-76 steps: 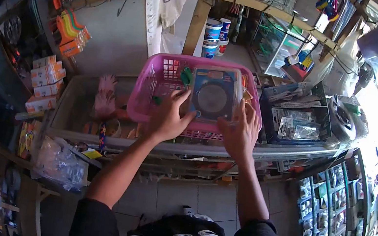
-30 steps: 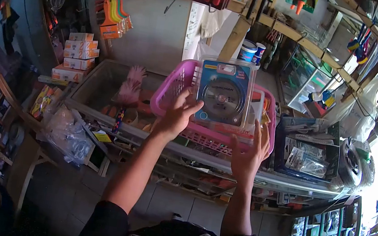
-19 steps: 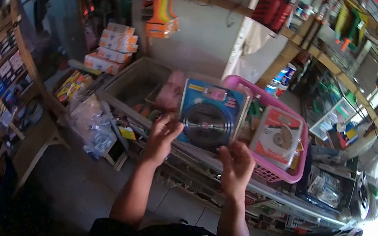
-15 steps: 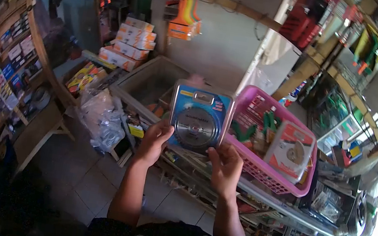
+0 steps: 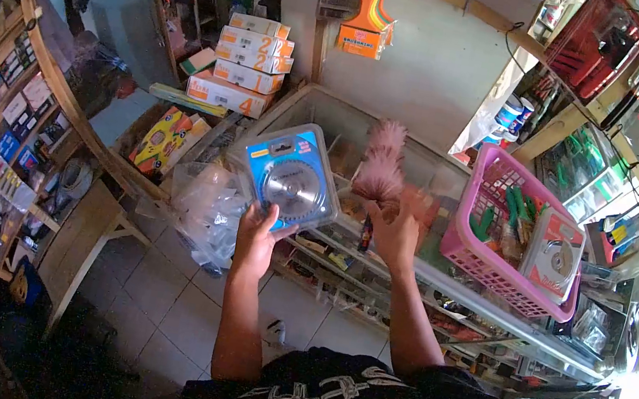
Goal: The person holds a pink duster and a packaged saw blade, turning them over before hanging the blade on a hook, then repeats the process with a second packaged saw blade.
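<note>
My left hand (image 5: 255,246) is closed on the lower edge of a circular saw blade pack (image 5: 289,182), a clear blister with a blue card and a round toothed blade. The pack is tilted, its front facing me, left of the middle of the view. A pink feather duster (image 5: 380,171) lies on the glass counter, with its dark handle (image 5: 366,234) pointing towards me. Over the duster's lower end is my right hand (image 5: 399,233), thumb and fingers apart; the fingers are slightly blurred, and whether they touch the duster is hard to see.
A pink basket (image 5: 503,283) on the glass counter (image 5: 439,289) holds another blade pack (image 5: 553,257) and green-handled tools. Stacked boxes (image 5: 244,71) stand at the counter's far left. A plastic bag (image 5: 209,211) and a wooden bench (image 5: 78,245) are on the left.
The saw blade pack, held in both hands before, has moved left in my left hand alone. My right hand has let go of it and moved to the duster, now uncovered.
</note>
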The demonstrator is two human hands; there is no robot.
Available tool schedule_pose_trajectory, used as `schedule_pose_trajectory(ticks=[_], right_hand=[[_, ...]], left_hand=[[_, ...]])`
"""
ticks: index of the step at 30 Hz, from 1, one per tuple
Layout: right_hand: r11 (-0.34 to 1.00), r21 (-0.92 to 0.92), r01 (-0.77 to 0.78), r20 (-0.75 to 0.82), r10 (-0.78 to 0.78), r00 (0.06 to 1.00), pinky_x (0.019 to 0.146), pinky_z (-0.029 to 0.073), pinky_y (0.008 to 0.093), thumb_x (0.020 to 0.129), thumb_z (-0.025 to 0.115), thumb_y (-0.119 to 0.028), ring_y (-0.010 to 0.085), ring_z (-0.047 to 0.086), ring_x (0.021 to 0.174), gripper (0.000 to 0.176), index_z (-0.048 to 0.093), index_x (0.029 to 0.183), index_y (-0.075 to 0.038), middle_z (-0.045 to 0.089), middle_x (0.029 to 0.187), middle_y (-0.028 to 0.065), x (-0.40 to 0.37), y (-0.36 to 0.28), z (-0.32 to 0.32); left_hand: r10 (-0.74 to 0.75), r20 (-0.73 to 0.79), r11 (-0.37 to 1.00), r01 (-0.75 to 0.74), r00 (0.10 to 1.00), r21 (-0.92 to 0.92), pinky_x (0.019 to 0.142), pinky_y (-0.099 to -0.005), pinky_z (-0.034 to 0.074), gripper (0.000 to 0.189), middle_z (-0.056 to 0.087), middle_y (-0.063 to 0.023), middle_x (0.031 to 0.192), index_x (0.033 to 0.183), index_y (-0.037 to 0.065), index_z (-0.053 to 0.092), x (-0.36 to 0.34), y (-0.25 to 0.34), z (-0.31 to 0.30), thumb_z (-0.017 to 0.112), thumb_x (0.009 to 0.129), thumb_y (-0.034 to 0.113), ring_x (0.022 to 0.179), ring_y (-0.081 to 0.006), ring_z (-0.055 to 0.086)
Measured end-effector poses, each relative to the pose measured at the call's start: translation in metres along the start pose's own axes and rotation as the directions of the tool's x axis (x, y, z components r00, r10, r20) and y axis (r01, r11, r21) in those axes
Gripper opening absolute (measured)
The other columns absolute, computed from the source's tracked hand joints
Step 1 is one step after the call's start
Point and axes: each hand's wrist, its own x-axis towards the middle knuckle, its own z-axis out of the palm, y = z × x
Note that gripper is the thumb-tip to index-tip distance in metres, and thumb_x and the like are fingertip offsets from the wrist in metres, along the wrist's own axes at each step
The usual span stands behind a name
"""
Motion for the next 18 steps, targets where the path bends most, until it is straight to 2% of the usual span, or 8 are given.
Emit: schedule_pose_trajectory(ticks=[1, 4, 7, 10, 12, 13, 16, 18], right_hand=[[0.998, -0.054, -0.028, -0.023, 0.027, 0.999, 0.082, 0.055, 0.0501, 0.087, 0.075, -0.047, 0.0442, 0.070, 0.093, 0.062, 0.059, 0.129, -0.004, 0.073, 0.098, 0.0208, 0.004, 0.009, 0.017], [0.947, -0.319, 0.046, -0.090, -0.078, 0.993, 0.082, 0.054, 0.0499, 0.087, 0.075, -0.047, 0.0439, 0.069, 0.096, 0.060, 0.061, 0.127, -0.005, 0.073, 0.104, 0.0215, 0.008, 0.017, 0.047], [0.980, -0.196, 0.039, 0.022, -0.035, 0.999, 0.082, 0.054, 0.0464, 0.091, 0.074, -0.035, 0.0378, 0.070, 0.095, 0.049, 0.062, 0.125, -0.003, 0.072, 0.105, 0.0197, 0.009, 0.004, 0.039], [0.917, 0.396, 0.052, 0.096, -0.098, 0.991, 0.082, 0.053, 0.0396, 0.093, 0.070, -0.015, 0.0281, 0.070, 0.090, 0.037, 0.063, 0.126, -0.001, 0.073, 0.103, 0.0176, 0.001, -0.006, 0.030], [0.876, 0.478, -0.073, 0.239, -0.049, 0.970, 0.075, 0.050, 0.0320, 0.097, 0.065, -0.010, 0.0177, 0.064, 0.084, 0.024, 0.066, 0.118, 0.002, 0.071, 0.096, 0.0095, -0.024, -0.025, 0.020], [0.849, 0.509, -0.144, 0.305, -0.021, 0.952, 0.071, 0.048, 0.0282, 0.098, 0.063, -0.007, 0.0125, 0.061, 0.081, 0.019, 0.068, 0.113, 0.004, 0.070, 0.092, 0.0054, -0.033, -0.031, 0.018], [0.947, 0.321, 0.017, 0.179, -0.078, 0.981, 0.079, 0.050, 0.0341, 0.095, 0.067, -0.006, 0.0192, 0.066, 0.089, 0.023, 0.068, 0.116, 0.003, 0.072, 0.099, 0.0156, -0.038, -0.036, 0.018], [0.978, 0.204, 0.038, 0.093, -0.058, 0.994, 0.081, 0.051, 0.0366, 0.093, 0.069, -0.006, 0.0217, 0.068, 0.090, 0.024, 0.068, 0.116, 0.002, 0.072, 0.101, 0.0192, -0.039, -0.034, 0.015]], left_hand=[[-0.001, 0.030, 1.000, 0.000, 1.000, 0.028, 0.092, -0.0466, 0.060, 0.037, 0.060, -0.0055, 0.126, 0.133, 0.007, 0.054, 0.007, 0.004, -0.007, 0.064, 0.102, 0.026, 0.116, -0.0204, 0.061], [-0.042, 0.090, 0.999, 0.040, 0.995, 0.032, 0.093, -0.0466, 0.060, 0.040, 0.059, -0.0061, 0.128, 0.135, 0.007, 0.053, 0.032, 0.011, -0.034, 0.063, 0.103, 0.031, 0.117, -0.0208, 0.061], [-0.051, 0.165, 0.999, 0.051, 0.985, 0.005, 0.091, -0.0466, 0.061, 0.046, 0.058, -0.0065, 0.129, 0.136, 0.007, 0.051, 0.058, 0.015, -0.049, 0.064, 0.102, 0.034, 0.116, -0.0215, 0.061], [-0.063, 0.174, 0.998, 0.066, 0.983, -0.012, 0.092, -0.0506, 0.061, 0.048, 0.061, -0.0067, 0.128, 0.137, 0.007, 0.051, 0.073, 0.022, -0.054, 0.066, 0.100, 0.035, 0.118, -0.0264, 0.064], [-0.105, 0.174, 0.994, 0.104, 0.979, 0.018, 0.093, -0.0515, 0.060, 0.049, 0.061, -0.0073, 0.129, 0.138, 0.007, 0.050, 0.083, 0.020, -0.059, 0.066, 0.100, 0.035, 0.118, -0.0275, 0.064], [-0.100, 0.176, 0.995, 0.094, 0.979, 0.043, 0.091, -0.0517, 0.061, 0.050, 0.061, -0.0080, 0.131, 0.139, 0.006, 0.050, 0.088, 0.018, -0.058, 0.065, 0.101, 0.034, 0.115, -0.0280, 0.065], [-0.135, 0.297, 0.988, 0.107, 0.945, 0.107, 0.088, -0.0503, 0.063, 0.049, 0.060, -0.0092, 0.133, 0.139, 0.006, 0.050, 0.096, 0.022, -0.057, 0.064, 0.101, 0.032, 0.114, -0.0285, 0.066], [-0.178, 0.259, 0.983, 0.163, 0.949, 0.080, 0.085, -0.0477, 0.064, 0.047, 0.061, -0.0097, 0.132, 0.139, 0.005, 0.051, 0.103, 0.013, -0.059, 0.064, 0.101, 0.030, 0.112, -0.0282, 0.067]])
